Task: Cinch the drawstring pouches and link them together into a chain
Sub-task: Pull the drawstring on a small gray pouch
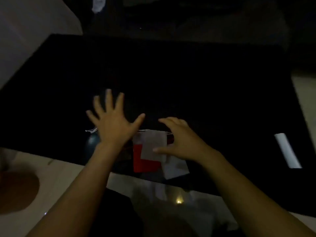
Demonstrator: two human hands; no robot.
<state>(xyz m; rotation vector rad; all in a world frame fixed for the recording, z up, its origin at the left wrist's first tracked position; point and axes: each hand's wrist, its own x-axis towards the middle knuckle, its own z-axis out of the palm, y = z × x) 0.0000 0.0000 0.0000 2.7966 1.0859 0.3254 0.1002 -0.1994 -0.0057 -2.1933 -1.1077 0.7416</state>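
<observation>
Left hand (pixel 113 123) fingers spread flat, right hand (pixel 177 142) loosely curled over flat grey fabric pouch (pixel 154 144), likely steadying the overlapped pile before cinching.

Dim, blurred frame. Left hand (pixel 113 120) spread flat, fingers straight and splayed over the black mat (pixel 188 74); nothing held. Silvery cord (pixel 91 130) just outside its little-finger side. Right hand (pixel 177 141) arched, fingers curved, thumb tip resting on the grey pouch (pixel 153 144). Red pouch (pixel 142 161) partly under the grey one, below the thumb. White pouch (pixel 174 167) beneath the right palm. Dark pouch (pixel 92 142) by the left wrist. White strip (pixel 288 150) well apart, beyond the right hand.
</observation>
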